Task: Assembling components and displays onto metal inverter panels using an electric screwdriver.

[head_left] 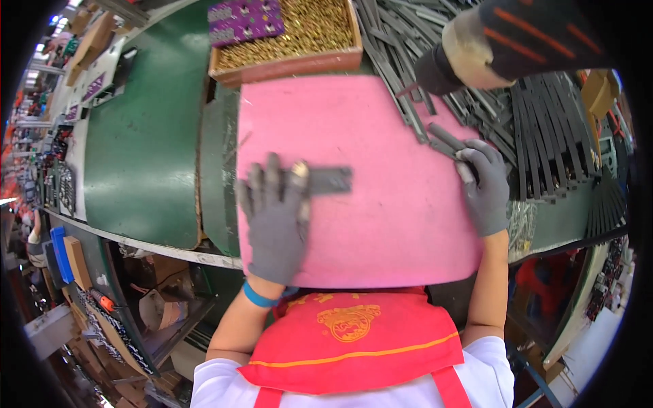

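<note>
My left hand [275, 228], in a grey glove, lies on a pink mat [381, 238] with its fingers stretched out and slightly blurred. A short dark grey flat bar [330, 180] sticks out to the right from beside its thumb; the bar's left end is hidden by the hand. Farther right, my right hand [486, 187], also gloved in grey, has its thumb and fingers closed on a dark grey strip [445, 141] at the mat's right edge. This strip points up and left, toward a loose pile of similar strips [394, 54].
A power screwdriver [439, 71] hangs above the mat's far right corner. Behind the mat stands a box of small brass-coloured screws [286, 66] with a purple card [245, 20] on it. More dark strips [554, 136] stand stacked at right; a green work surface [146, 143] spreads left.
</note>
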Available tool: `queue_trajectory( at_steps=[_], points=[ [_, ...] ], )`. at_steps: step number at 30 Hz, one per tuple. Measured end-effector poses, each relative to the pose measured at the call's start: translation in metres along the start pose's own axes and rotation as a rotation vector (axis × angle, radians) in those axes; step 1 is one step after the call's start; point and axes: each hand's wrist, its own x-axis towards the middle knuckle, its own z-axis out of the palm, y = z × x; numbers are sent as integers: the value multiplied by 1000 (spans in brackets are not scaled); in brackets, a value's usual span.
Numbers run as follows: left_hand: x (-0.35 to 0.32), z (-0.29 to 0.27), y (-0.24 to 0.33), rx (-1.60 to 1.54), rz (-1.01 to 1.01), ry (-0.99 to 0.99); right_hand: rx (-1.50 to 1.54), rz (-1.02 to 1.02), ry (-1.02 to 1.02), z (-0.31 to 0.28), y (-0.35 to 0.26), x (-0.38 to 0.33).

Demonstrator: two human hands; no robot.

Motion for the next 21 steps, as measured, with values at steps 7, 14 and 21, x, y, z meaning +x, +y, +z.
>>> queue_trajectory(
  at_steps=[7, 14, 21],
  points=[
    [14, 3, -21, 82, 17, 23, 103, -144, -283, -15, -32, -25],
    [16, -10, 64, -487, 406, -53, -73, 63, -6, -27, -10, -33],
    [30, 12, 95, -508, 310, -108, 69, 139, -376, -40, -14, -39]
  ],
)
